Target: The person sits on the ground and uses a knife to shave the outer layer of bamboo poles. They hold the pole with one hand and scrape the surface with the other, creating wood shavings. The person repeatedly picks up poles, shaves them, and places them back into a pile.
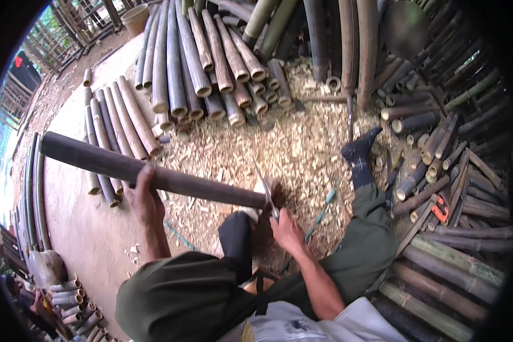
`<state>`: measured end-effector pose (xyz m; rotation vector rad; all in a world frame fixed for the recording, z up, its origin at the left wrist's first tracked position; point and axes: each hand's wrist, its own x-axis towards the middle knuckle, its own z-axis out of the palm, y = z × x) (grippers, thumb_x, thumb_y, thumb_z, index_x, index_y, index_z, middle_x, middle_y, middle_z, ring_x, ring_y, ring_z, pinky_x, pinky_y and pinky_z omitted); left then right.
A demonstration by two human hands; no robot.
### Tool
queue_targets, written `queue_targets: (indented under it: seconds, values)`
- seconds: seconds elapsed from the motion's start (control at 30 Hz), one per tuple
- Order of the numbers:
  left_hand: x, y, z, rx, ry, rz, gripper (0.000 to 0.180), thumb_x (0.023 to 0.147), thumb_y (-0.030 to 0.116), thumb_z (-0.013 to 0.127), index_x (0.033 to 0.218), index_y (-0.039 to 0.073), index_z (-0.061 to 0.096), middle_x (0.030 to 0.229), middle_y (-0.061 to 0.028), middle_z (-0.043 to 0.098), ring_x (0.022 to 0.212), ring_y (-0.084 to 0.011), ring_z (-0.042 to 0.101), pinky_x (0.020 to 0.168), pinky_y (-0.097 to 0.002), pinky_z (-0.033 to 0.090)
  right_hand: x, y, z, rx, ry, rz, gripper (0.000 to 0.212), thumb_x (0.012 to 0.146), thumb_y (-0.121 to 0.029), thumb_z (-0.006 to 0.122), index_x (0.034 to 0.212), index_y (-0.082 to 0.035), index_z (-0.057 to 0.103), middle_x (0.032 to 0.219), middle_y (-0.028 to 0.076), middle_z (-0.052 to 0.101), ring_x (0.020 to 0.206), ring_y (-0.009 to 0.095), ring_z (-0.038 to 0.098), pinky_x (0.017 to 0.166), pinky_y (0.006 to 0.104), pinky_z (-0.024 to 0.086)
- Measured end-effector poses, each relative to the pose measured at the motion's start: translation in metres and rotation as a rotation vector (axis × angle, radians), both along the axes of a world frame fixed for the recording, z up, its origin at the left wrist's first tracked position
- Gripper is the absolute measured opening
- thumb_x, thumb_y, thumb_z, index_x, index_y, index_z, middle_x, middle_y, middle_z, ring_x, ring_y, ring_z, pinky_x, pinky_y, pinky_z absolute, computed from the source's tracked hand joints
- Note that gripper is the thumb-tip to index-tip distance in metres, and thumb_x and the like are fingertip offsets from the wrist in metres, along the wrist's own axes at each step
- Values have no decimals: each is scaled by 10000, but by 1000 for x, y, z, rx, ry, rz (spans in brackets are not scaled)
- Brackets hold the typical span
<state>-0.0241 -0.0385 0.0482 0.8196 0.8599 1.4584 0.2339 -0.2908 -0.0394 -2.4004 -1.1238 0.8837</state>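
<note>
My left hand [144, 195] grips a long dark bamboo pole [97, 159] near its middle. The pole runs from the upper left down to a wooden block in front of me, where its right end [256, 199] rests. My right hand [285, 228] is shut on the handle of a knife, whose blade [266, 191] stands against the pole's right end. My legs in green trousers and dark socks lie to either side of the block, over a floor covered in pale wood chips [239, 154].
Cut bamboo lengths lie stacked ahead [199, 62] and at the left [119, 122]. More poles are piled at the right [456, 182], with a red-handled tool [439, 210] among them. Short bamboo pieces sit at the lower left [68, 296]. A bucket [135, 18] stands far back.
</note>
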Motion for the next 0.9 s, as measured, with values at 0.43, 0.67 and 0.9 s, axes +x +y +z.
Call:
queue_targets:
  seconds: [0.43,0.67,0.9]
  values:
    - [26,2,11,25,85,209,372,813,5,857,1118,-2,645,986,-78,692,842,-175,690,772,-328,589,8,-3,-15,-17,-34,3,393,1035,-373,568,1151,-5,497,944,305,712,890,532,684,791,612,530]
    - [5,-8,5,90,1,5,392,838,-1,821,1162,-7,600,1036,-84,680,915,-198,692,840,-348,581,-19,8,114,544,-8,-18,253,1027,-233,633,1106,-15,534,811,225,694,753,463,699,607,512,531]
    - [7,-13,13,61,139,-26,439,844,-12,806,1212,-14,567,1050,-89,670,918,-205,687,848,-354,579,-9,-26,-8,-25,-71,-23,410,1030,-379,586,1156,0,498,910,296,717,803,523,689,703,603,534]
